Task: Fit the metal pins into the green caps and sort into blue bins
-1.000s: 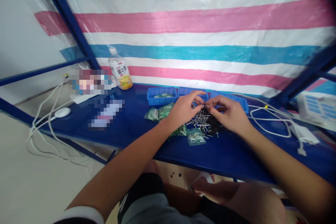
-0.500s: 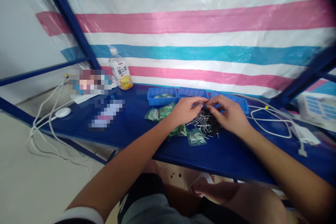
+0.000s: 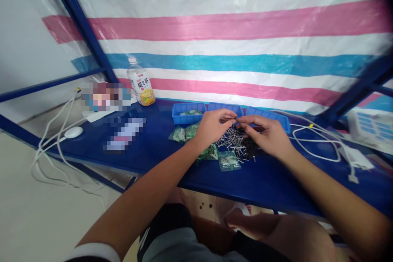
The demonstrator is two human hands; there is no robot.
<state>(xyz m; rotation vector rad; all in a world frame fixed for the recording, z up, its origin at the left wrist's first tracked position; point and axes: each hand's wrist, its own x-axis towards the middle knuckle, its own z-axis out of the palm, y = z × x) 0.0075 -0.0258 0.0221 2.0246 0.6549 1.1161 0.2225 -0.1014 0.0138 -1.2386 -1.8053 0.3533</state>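
Observation:
Fingertips almost touching, my left hand (image 3: 215,125) and my right hand (image 3: 266,132) meet above a heap of small screw-like metal pins with black ends (image 3: 235,141). Each hand is closed in a pinch. Whatever sits between the fingertips is too small to make out. Small green-tinted plastic packets (image 3: 190,132) lie left of the heap, partly behind my left forearm. One clear packet (image 3: 229,161) rests at its front. Behind my hands stand a left blue bin (image 3: 188,118) with packets inside, a middle blue bin (image 3: 225,108) and a right blue bin (image 3: 282,123), the last two partly hidden.
The blue tabletop (image 3: 147,147) carries a drink bottle (image 3: 142,84), a blurred-out flat item (image 3: 125,135) and a white mouse-shaped object (image 3: 73,132) with cables on the left. White cables and a power strip (image 3: 357,157) lie right. A striped sheet (image 3: 215,24) hangs behind.
Both hands have shifted slightly to the left. The right fingers have stretched out a little more toward the left fingertips, and more of the pin heap shows beneath.

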